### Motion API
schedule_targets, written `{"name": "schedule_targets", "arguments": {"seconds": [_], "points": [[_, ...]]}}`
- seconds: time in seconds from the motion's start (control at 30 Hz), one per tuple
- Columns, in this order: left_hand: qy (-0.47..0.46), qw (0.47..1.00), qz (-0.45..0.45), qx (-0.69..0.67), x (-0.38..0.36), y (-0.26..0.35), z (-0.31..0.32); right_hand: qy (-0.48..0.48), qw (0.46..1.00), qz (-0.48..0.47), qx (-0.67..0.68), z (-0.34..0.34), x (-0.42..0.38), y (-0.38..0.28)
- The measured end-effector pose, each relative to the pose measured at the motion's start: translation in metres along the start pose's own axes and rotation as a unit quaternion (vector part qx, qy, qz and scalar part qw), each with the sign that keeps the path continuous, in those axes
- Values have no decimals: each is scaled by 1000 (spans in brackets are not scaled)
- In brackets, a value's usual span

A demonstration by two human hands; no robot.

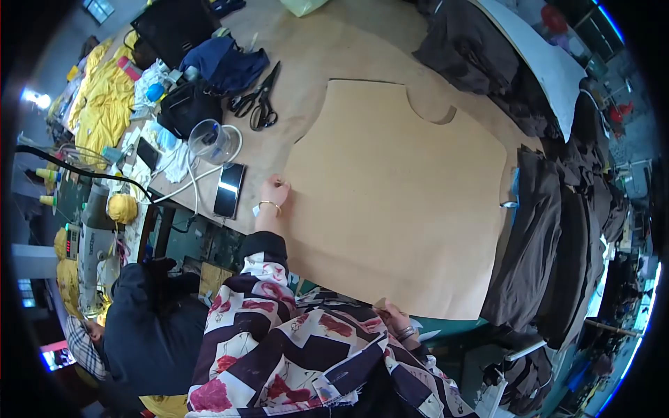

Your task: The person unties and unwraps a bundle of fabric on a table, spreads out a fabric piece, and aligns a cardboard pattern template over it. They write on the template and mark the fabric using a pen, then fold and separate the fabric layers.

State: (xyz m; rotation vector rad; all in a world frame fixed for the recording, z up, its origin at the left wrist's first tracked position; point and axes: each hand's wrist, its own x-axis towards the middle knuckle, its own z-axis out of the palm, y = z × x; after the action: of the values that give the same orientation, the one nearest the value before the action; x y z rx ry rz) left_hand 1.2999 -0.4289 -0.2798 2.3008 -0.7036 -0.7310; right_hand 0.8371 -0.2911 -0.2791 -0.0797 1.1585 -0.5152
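Note:
A large brown cardboard garment pattern (pixel 397 195), with a straight top edge and a curved cut-out at its upper right, lies across the table before me. My left hand (pixel 274 193), a bangle at its wrist, is closed with curled fingers on the pattern's left edge. At the bottom edge, close to my body, my right hand (pixel 395 318) pinches the cardboard; part of its fingers is hidden. Left of the pattern lie a phone (pixel 229 190) and, farther up, black-handled scissors (pixel 261 104).
Dark cloth (pixel 533 237) is heaped along the right side, with a white sheet (pixel 550 70) above it. A clear plastic cup (pixel 210 141), a white cable and bags crowd the left. A person in dark clothing (pixel 153 334) sits at a sewing machine (pixel 93 244).

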Motion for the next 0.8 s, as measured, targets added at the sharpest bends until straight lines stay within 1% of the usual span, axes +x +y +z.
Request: {"name": "schedule_targets", "arguments": {"seconds": [0.13, 0.2, 0.3, 0.43, 0.5, 0.53, 0.57, 0.6, 0.63, 0.67, 0.7, 0.73, 0.77, 0.8], "points": [[10, 1000, 9, 7, 9, -5, 5, -5, 1000, 8, -5, -2, 4, -1], [75, 992, 75, 63, 10, -6, 8, -2, 1000, 27, -2, 1, 3, -3], [59, 995, 58, 63, 20, -13, 11, -11, 999, 35, 8, -4, 10, 0], [49, 993, 69, 82, 25, -10, 9, -20, 999, 28, 19, -2, 10, 1], [16, 989, 68, 131, 22, 0, 2, -43, 998, 28, 18, 0, 9, 0], [16, 984, 80, 157, 36, -20, 3, -34, 999, 21, 32, -2, 9, 1], [9, 978, 101, 183, 52, -35, 11, -42, 997, 63, -15, -8, 10, 2], [-4, 952, 115, 284, 29, 3, -7, -46, 992, 99, -56, -18, 11, 1], [-3, 949, 158, 274, 32, 2, -6, -50, 985, 134, -93, -26, 8, -3], [-28, 937, 155, 312, 32, 13, -11, -99, 949, 230, -190, -26, -3, -23], [9, 963, 117, 242, 35, 11, -7, -119, 939, 177, -270, -43, 3, -22], [26, 956, 144, 253, 42, 13, -3, -128, 873, 91, -462, -16, -35, -73], [46, 950, 165, 263, 50, 13, 0, -118, 803, -8, -584, -10, -50, -118], [44, 955, 188, 226, 70, 6, 7, -89, 851, -96, -508, -65, -13, -131]]}}
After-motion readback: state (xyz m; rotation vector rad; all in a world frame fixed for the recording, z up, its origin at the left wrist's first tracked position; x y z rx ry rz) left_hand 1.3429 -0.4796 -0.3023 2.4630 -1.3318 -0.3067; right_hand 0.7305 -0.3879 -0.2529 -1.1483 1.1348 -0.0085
